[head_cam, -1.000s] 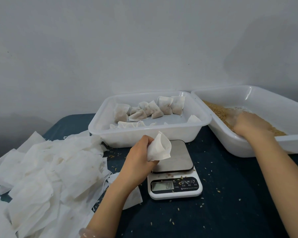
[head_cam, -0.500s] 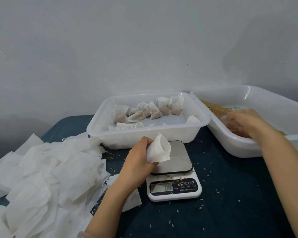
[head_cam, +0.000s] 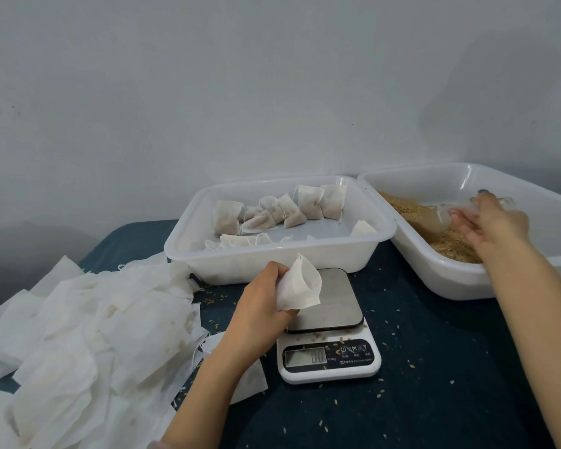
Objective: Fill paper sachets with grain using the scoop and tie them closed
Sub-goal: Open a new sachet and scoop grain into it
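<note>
**A:** What are the hands doing?

**B:** The left hand [head_cam: 259,309] holds an empty sachet [head_cam: 300,286]. Its fingers are curled round the near edge, and the mouth is puffed open, facing right. The sachet hangs just over the scale [head_cam: 329,361], which reads zero.

**A:** And the right?

**B:** The right hand [head_cam: 494,228] is inside the right tub [head_cam: 467,283]. Its fingers are wrapped round a clear scoop [head_cam: 444,218]. The view is blurred there, but the grip looks closed. The scoop sits low on the grain [head_cam: 447,246] with some grain in it.

**A:** How should the fill go?

**B:** I'd say lift the scoop level and clear the tub rim. Bring its lip right into the sachet mouth before tipping. The paper looks thin and limp, so the left fingers should keep the mouth spread wide. Pour slowly. Loose grains dot the cloth [head_cam: 434,400], so spills seem easy. Resting the sachet on the scale plate would let the weight show. The top should stay unfilled for tying.

**A:** Where are the others?

**B:** Filled sachets [head_cam: 292,212] lie in the middle tub [head_cam: 272,264]. Empty ones are in a pile [head_cam: 94,319] at the left.
</note>
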